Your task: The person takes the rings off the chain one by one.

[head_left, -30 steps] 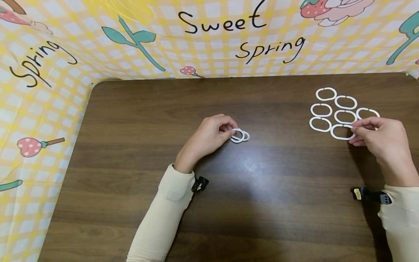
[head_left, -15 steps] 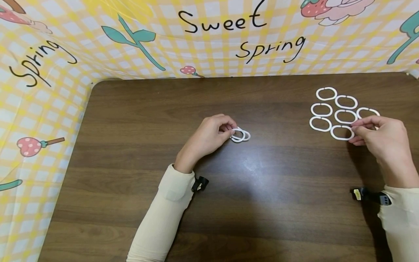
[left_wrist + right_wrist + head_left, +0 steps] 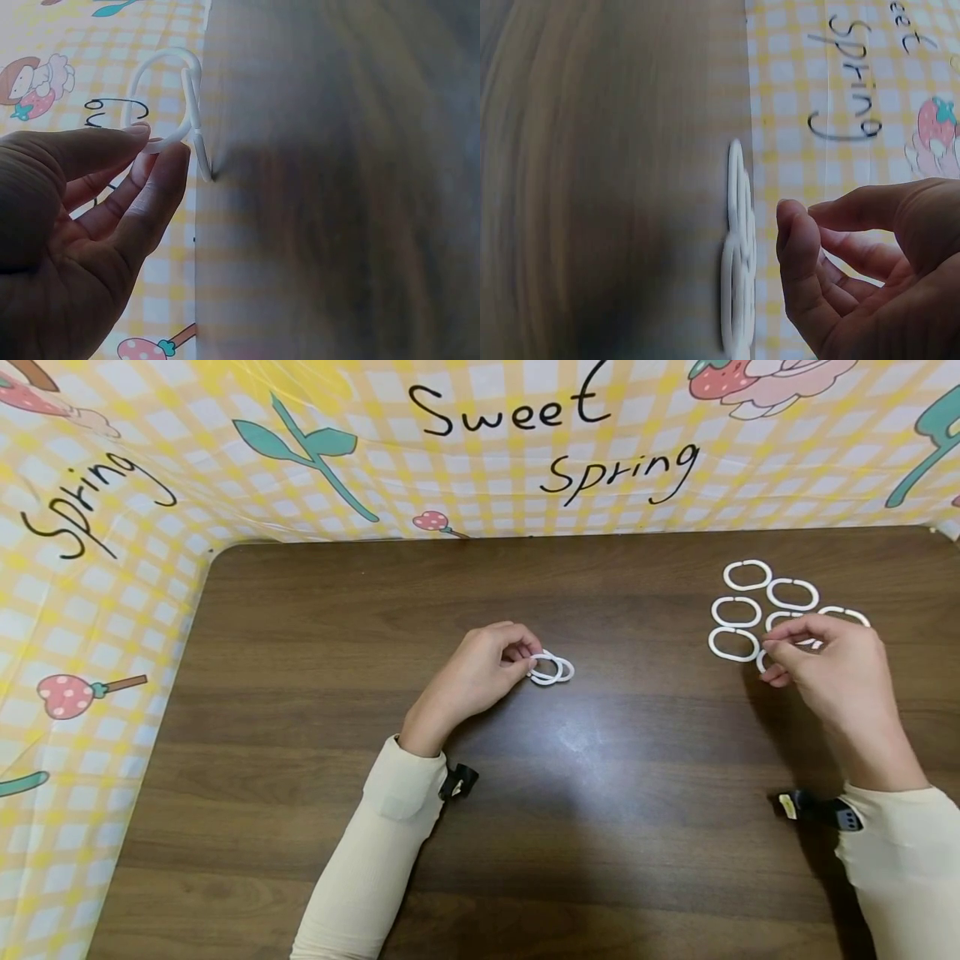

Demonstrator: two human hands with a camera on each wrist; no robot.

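My left hand (image 3: 487,664) pinches a white oval plastic ring (image 3: 160,52) between thumb and fingertips. A second white ring (image 3: 193,112) hangs joined through it, above the brown table. At the right, my right hand (image 3: 836,685) reaches over a group of similar rings, thumb and index fingertips together. In the right wrist view nothing shows between those fingertips. The hand covers most of the nearest ring (image 3: 761,662) and part of the middle ring (image 3: 772,622). Small gaps show in the upper sides of several rings, such as the far ring (image 3: 747,562).
Several rings lie close together on the brown table (image 3: 360,602), among them a left ring (image 3: 712,647) and a right ring (image 3: 847,610). A yellow checked cloth (image 3: 480,485) rises along the table's back and left edges.
My right hand has moved left across the nearest rings and now covers more of them. The left hand has stayed in place with the two joined rings.
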